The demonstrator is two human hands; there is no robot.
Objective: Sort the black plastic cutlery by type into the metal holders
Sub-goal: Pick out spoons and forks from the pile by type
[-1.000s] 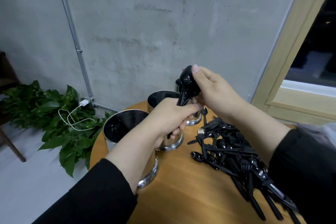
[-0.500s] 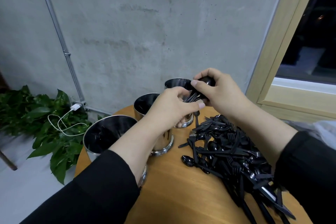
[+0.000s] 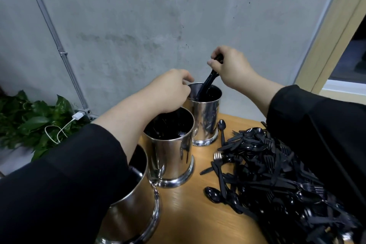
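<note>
Gripping: right hand (image 3: 231, 69) had its fingers (image 3: 213, 63) curled round the top of a bundle of black cutlery (image 3: 207, 83), lower end down inside the far holder (image 3: 205, 113).
Left hand: left hand (image 3: 168, 90) hovered at the near rim of the far holder, fingers curled; whether it held anything could not be told.
Holders: three shiny metal cylinders in a row on the wooden counter (image 3: 190, 212); middle holder (image 3: 170, 152) just beside the far one, near holder (image 3: 130, 204) partly hidden under the left sleeve.
Contents: dark insides, pieces not distinguishable.
Unsorted: loose pile (image 3: 277, 176) of black forks, spoons and knives lay right of the holders; one spoon (image 3: 221, 127) lay beside the far holder's base.
Background: concrete wall, leafy plant (image 3: 29, 123) lower left.
</note>
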